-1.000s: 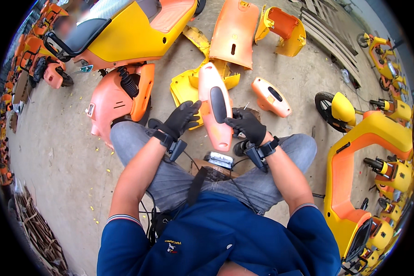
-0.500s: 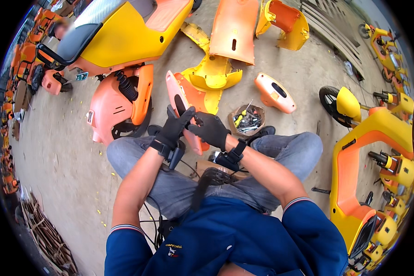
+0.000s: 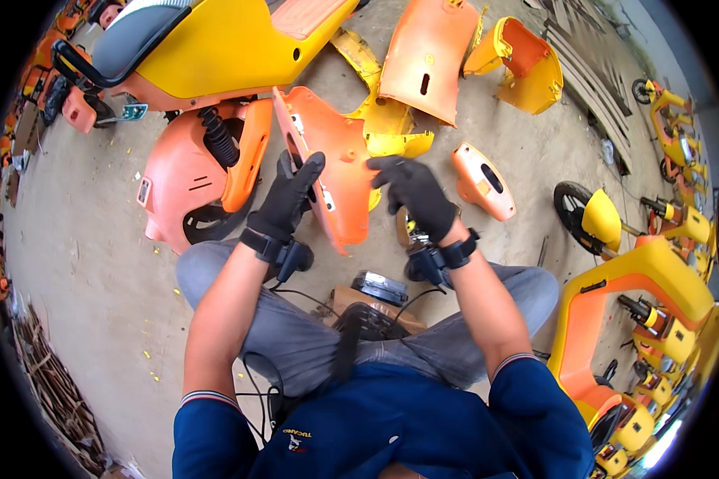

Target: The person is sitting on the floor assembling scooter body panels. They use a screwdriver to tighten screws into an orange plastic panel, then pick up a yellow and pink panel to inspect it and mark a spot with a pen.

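Observation:
An orange plastic scooter body panel is tilted up between my hands, its hollow inner side facing right. My left hand, in a black glove, is closed on the panel's left rim, beside its slot. Close to the panel's right side, my gloved right hand hangs with fingers apart and holds nothing I can see. Beyond the panel lie yellow plastic trim pieces. A smaller orange part with a dark oval opening rests on the floor at right. The tool container is mostly hidden behind my right hand.
A yellow and orange scooter body and an orange rear wheel cover stand at left. Large shells lie ahead. A scooter frame is at right, wooden planks farther back. Cables and a small box are by my lap.
The panel has turned so that its inner side shows more. My right hand has left it and moved right, its fingers spreading; my left hand keeps its hold on the rim.

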Action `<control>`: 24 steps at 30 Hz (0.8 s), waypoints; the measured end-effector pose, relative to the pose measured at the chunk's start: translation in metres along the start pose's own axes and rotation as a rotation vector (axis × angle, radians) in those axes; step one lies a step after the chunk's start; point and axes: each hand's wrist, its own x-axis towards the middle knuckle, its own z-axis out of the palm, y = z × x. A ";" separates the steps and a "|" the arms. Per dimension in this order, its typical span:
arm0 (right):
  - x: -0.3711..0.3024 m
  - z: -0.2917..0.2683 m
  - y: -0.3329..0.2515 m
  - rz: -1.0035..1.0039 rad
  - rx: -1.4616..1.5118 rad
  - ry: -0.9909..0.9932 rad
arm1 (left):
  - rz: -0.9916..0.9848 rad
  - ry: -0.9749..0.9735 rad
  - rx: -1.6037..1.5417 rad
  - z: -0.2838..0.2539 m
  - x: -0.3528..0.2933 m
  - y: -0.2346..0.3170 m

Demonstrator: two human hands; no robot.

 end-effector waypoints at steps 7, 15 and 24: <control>0.075 -0.105 0.093 0.088 -0.406 0.419 | 0.054 0.037 0.017 -0.005 0.006 -0.002; 0.135 -0.113 0.194 0.011 -1.230 0.248 | 0.045 0.049 -0.147 0.007 0.004 0.013; 0.194 -0.088 0.225 0.233 -1.437 0.080 | -0.001 0.099 -0.188 0.006 0.007 0.011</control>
